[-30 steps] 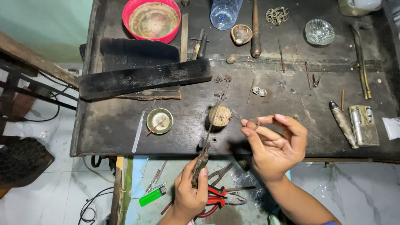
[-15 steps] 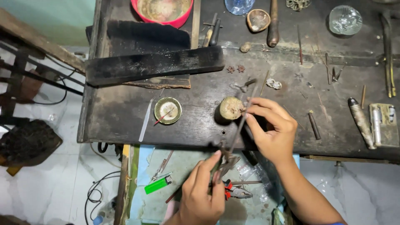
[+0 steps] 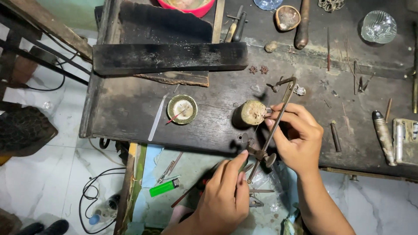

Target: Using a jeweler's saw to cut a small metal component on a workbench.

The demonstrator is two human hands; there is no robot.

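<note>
Scorched and cluttered, the dark wooden counter (image 3: 130, 109) is seen from the head camera above a tiled floor. A small saw frame (image 3: 273, 122) is held at its lower handle by the left hand (image 3: 226, 196), its grip wrapped shut around it. The right hand (image 3: 296, 137), fingers pinched together, steadies something tiny against the round wooden peg (image 3: 253, 112). Cutting appears under way rather than done. The pinched piece is too small to be made out, and the handle is hidden.

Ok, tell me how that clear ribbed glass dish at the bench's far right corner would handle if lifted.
The clear ribbed glass dish looks fragile and probably weighty for its size. Its ribbing may aid grip, though glass tends to be slippery. Sitting low and wide on the dark wooden bench, it seems unlikely to tip.
</note>
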